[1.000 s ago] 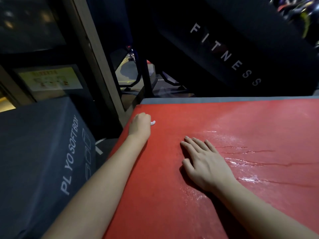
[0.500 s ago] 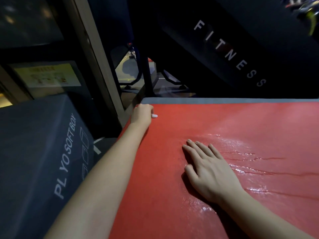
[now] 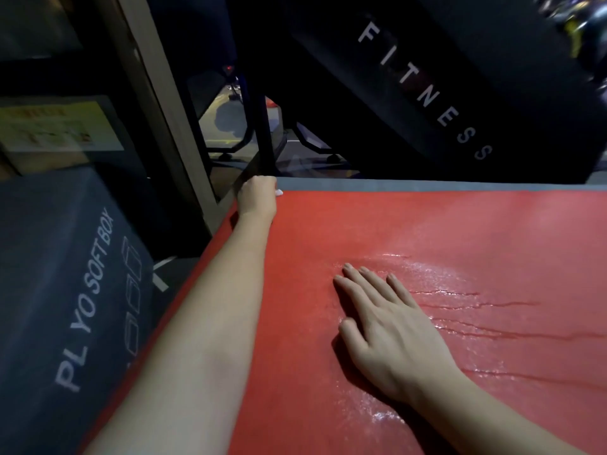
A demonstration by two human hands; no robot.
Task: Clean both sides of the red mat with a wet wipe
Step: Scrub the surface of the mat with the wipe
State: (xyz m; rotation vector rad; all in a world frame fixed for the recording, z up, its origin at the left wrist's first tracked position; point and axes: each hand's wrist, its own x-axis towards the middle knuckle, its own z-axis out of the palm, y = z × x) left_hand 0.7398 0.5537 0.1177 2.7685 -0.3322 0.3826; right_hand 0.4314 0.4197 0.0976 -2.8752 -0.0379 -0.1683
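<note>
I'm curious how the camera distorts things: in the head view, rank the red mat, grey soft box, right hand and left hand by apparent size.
1. red mat
2. grey soft box
3. right hand
4. left hand, fisted on a wet wipe; farther away, so not truly smaller.

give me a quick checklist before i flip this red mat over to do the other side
1. Wipe in hand: left hand is curled at the far left corner of the red mat, with a white bit of wet wipe peeking out: ok.
2. Mat steadied: right hand lies flat on it: ok.
3. Top side fully wiped: wet sheen shows only around the right hand; the near left strip looks dry: not ok.
4. Underside state: hidden: cannot tell.
5. Room at the left edge: plyo soft box sits close beside it: cannot tell.
</note>
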